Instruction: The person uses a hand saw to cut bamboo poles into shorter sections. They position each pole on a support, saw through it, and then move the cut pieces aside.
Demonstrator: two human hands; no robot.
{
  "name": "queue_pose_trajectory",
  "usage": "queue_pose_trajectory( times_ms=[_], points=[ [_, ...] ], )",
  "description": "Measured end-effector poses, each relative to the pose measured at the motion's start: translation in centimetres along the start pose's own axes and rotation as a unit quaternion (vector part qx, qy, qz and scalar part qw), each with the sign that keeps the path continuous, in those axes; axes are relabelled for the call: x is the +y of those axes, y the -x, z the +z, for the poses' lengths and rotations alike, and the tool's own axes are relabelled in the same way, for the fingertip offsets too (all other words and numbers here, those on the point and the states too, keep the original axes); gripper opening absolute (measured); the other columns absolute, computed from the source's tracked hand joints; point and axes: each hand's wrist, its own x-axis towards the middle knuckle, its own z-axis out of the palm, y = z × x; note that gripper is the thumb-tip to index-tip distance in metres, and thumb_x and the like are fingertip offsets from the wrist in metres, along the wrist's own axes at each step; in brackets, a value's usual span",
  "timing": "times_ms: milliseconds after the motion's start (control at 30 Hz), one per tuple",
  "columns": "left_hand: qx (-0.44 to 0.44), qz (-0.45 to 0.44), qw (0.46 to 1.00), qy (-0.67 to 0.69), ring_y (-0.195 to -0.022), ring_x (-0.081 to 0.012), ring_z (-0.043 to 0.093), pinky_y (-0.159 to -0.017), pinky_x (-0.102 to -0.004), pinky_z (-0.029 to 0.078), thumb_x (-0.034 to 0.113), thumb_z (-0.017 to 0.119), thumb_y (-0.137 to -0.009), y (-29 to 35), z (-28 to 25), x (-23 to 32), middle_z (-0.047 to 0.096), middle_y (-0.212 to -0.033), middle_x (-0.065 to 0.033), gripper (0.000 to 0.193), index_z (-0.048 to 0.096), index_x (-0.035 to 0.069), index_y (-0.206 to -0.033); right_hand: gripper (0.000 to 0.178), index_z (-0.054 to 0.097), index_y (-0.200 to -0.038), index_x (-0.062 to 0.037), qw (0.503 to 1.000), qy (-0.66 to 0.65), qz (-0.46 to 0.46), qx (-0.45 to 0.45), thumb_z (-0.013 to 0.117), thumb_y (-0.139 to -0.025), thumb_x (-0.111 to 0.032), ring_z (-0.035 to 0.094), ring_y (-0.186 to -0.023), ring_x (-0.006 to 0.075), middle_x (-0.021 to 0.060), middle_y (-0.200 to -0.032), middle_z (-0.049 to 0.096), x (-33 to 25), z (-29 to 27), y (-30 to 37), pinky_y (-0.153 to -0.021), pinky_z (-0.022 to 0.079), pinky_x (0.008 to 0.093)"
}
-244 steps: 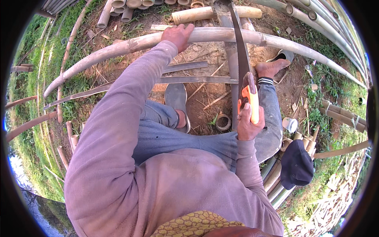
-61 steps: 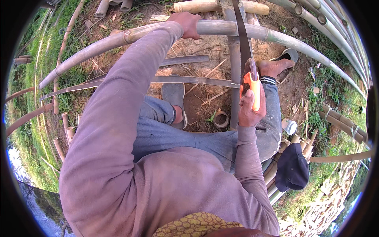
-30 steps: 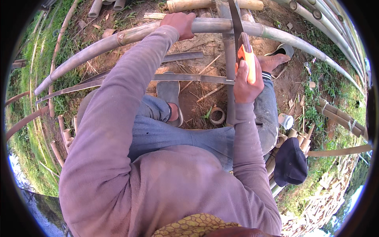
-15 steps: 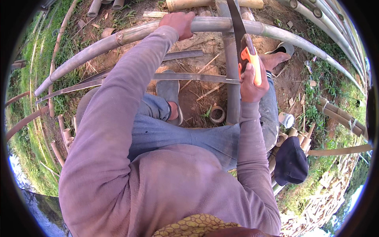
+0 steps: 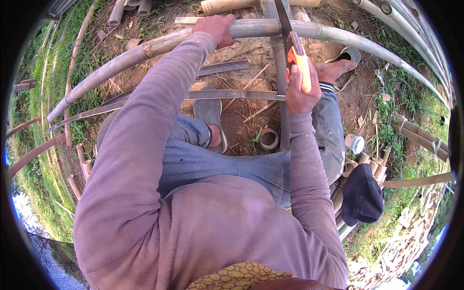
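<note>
A long bamboo pole lies crosswise in front of me. My left hand is closed around it, left of the middle. In my right hand is a handsaw by its orange and dark handle. The saw's blade points away from me and crosses the pole, apparently at the spot where it rests on an upright-looking support pole. Whether the teeth are in a cut I cannot tell.
A split bamboo strip runs below the pole. Near my feet lies a short bamboo ring. At the right are a white cup, a dark hat and cut bamboo pieces. More poles lie at the far right.
My right hand and the saw have moved slightly left and away from me across the pole. My left hand keeps its grip; the whole view has shifted a little.
</note>
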Motion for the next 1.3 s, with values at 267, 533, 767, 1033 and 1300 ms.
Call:
queue_pose_trajectory(
  times_ms=[267, 533, 767, 1033, 1300],
  points=[
    [-0.046, -0.013, 0.999, -0.002, -0.119, -0.0328, 0.072, -0.102, -0.0486, 0.057, 0.040, 0.078, -0.085, 0.1, -0.8, -0.3, 0.075, -0.128, -0.0111, 0.064, 0.059, 0.021, -0.144, 0.049, 0.056, -0.143, 0.0146, 0.998, -0.008, 0.031, -0.045, 0.066, -0.104, -0.013, 0.071, -0.122, 0.0306, 0.0247, -0.135, 0.070, -2.3, -7.6, 12.0, -0.104, 0.057, 0.0398],
    [0.029, -0.025, 0.999, -0.027, -0.120, -0.0342, 0.070, -0.102, -0.0492, 0.057, 0.039, 0.077, -0.087, -0.2, -0.5, -2.9, 0.071, -0.131, -0.0100, 0.059, 0.058, 0.020, -0.140, 0.047, 0.059, -0.143, 0.0102, 0.999, -0.008, 0.005, -0.037, 0.071, -0.101, -0.008, 0.072, -0.121, 0.0299, 0.0239, -0.137, 0.070, 0.0, -3.0, 6.8, -0.102, 0.057, 0.0389],
    [0.013, 0.005, 1.000, -0.008, -0.114, -0.0381, 0.071, -0.101, -0.0477, 0.057, 0.047, 0.085, -0.078, -0.5, 0.7, -5.9, 0.072, -0.125, -0.0135, 0.073, 0.055, 0.014, -0.137, 0.054, 0.052, -0.148, 0.0122, 0.998, -0.027, -0.024, -0.059, 0.069, -0.103, -0.013, 0.071, -0.123, 0.0329, 0.0269, -0.138, 0.068, 0.7, -0.6, 9.9, -0.103, 0.056, 0.0414],
    [-0.101, 0.074, 0.986, 0.112, -0.104, -0.0316, 0.075, -0.094, -0.0443, 0.059, 0.030, 0.084, -0.069, -2.2, -1.0, -7.1, 0.077, -0.112, -0.0162, 0.069, 0.069, 0.006, -0.131, 0.057, 0.051, -0.145, 0.0180, 0.992, -0.102, 0.053, -0.054, 0.066, -0.107, -0.022, 0.070, -0.122, 0.0325, 0.0286, -0.135, 0.068, -2.9, -2.9, 12.0, -0.099, 0.060, 0.0392],
    [-0.124, 0.099, 0.975, 0.155, -0.098, -0.0305, 0.076, -0.093, -0.0426, 0.059, 0.030, 0.085, -0.067, -3.7, -1.2, -6.8, 0.078, -0.107, -0.0152, 0.066, 0.071, 0.007, -0.127, 0.045, 0.059, -0.141, 0.0124, 0.998, -0.029, 0.047, -0.024, 0.068, -0.105, -0.014, 0.069, -0.119, 0.0266, 0.0220, -0.131, 0.071, -2.6, 4.2, 1.5, -0.100, 0.057, 0.0373]
  ],
)
